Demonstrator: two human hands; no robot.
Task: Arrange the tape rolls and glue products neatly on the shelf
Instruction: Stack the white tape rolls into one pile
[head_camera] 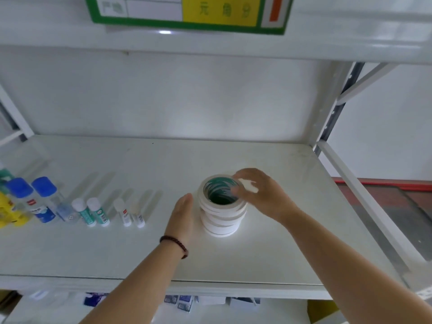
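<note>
A stack of several white tape rolls [221,220] with green cores stands upright on the white shelf [233,258], right of centre. My right hand [259,195] pinches the rim of the top roll, thumb inside the core. My left hand [183,213], fingers straight, lies flat against the stack's left side. Along the left stand glue products: two blue-capped liquid glue bottles [43,199], teal-labelled glue sticks [93,211] and small white glue sticks [131,213].
Yellow items [7,211] sit at the far left edge. A green and yellow sign [187,12] hangs on the shelf above. A metal upright [332,118] bounds the right side. Boxed goods [180,302] lie on the shelf below.
</note>
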